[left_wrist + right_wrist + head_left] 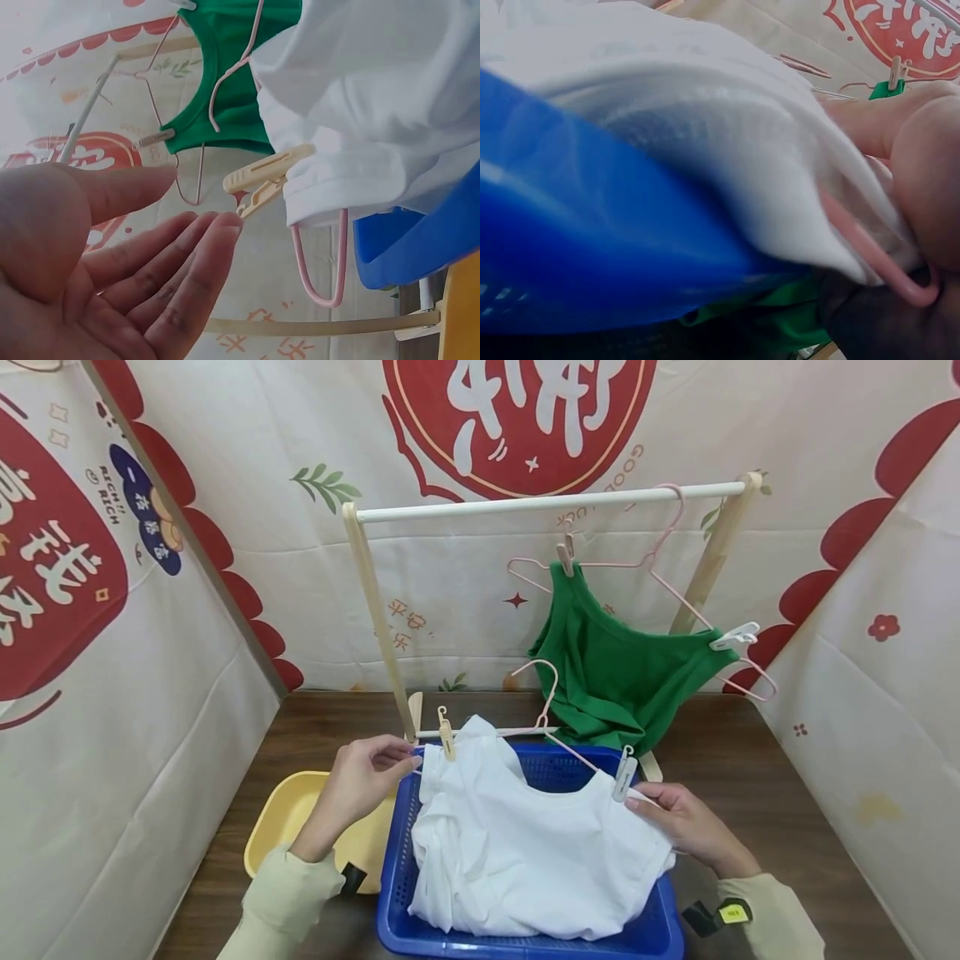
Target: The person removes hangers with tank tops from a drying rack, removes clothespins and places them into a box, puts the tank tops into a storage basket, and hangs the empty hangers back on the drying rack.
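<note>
A white top [525,852] lies over a blue basket [670,910], fitted on a pink hanger [556,685] whose hook stands up behind it. A beige clothespin [447,737] clips its left shoulder, and a pale clothespin [624,777] its right one. My left hand [363,785] is beside the left shoulder; in the left wrist view its loose fingers hold nothing, fingertips close to the beige clothespin. My right hand [686,822] pinches the top's right shoulder, where the hanger's rounded pink end [919,289] shows against the hand in the right wrist view.
Behind the basket stands a drying rack with a white bar [540,506] and wooden legs. A green top [622,668] hangs there from another pink hanger [663,539], with two clothespins. Left of the basket sits a yellow tray [285,802] on the dark wooden table [322,718].
</note>
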A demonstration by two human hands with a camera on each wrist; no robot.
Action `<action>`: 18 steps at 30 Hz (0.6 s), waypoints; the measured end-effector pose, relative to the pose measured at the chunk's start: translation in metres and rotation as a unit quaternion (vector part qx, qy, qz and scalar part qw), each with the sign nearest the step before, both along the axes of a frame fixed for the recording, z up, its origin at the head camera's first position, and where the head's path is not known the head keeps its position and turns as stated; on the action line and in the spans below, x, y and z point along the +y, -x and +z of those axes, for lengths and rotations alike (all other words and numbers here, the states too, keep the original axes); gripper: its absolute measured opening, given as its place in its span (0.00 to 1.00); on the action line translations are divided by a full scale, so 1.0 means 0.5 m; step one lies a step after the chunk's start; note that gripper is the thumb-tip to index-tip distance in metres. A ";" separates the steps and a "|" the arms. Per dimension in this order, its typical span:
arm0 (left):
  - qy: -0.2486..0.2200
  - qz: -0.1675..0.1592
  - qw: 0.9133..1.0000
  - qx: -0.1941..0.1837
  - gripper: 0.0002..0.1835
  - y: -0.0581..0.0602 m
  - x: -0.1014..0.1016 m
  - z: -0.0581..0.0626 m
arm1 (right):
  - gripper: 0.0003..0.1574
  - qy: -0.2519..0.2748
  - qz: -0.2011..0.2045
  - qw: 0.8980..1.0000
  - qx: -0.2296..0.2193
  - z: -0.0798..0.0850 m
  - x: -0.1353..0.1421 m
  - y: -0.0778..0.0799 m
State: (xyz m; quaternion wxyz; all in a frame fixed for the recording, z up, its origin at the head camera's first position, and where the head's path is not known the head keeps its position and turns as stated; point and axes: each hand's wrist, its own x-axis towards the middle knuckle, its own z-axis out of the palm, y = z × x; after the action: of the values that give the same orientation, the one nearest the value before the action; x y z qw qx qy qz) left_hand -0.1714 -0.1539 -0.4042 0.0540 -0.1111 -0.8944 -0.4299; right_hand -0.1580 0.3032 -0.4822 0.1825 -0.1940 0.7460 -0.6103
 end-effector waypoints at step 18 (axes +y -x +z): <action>-0.035 0.051 0.998 -0.023 0.18 0.027 -0.002 -0.009 | 0.17 -0.057 0.008 0.998 0.014 -0.001 -0.004 0.003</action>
State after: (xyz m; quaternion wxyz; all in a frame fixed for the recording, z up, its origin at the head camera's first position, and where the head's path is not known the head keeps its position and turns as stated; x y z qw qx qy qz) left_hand -0.1849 -0.1550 -0.4086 0.0592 -0.0539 -0.8841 -0.4604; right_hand -0.1597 0.3011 -0.4825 0.1880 -0.1981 0.7807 -0.5621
